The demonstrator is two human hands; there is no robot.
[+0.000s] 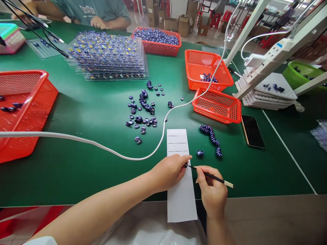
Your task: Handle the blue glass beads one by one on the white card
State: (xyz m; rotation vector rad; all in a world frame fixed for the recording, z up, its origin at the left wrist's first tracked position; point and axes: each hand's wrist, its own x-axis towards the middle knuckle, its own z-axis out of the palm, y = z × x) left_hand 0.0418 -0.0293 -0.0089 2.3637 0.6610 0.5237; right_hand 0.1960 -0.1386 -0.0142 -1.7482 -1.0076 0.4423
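Over a strip of white paper [181,200] with several ruled lines, my left hand [170,172] pinches a small dark piece [185,165] between thumb and fingers. My right hand [213,190] grips a thin black stick tool with a pale end [217,178], held like a pen. Its tip meets or nearly meets the dark piece; whether it is a brush or a pick is too small to tell. Right of the paper lie a curved row of shiny dark-blue pieces [211,135] and a lone piece [200,153]. Loose dark-blue pieces [146,105] are scattered beyond the paper.
A white cable [127,158] crosses the table. Red baskets [217,114] [33,112] stand right and left, another basket [160,49] behind. Stacked clear trays [109,69] sit at the back. A phone [252,132] lies right, near a white post with a power strip [278,49]. Another person [99,13] sits opposite.
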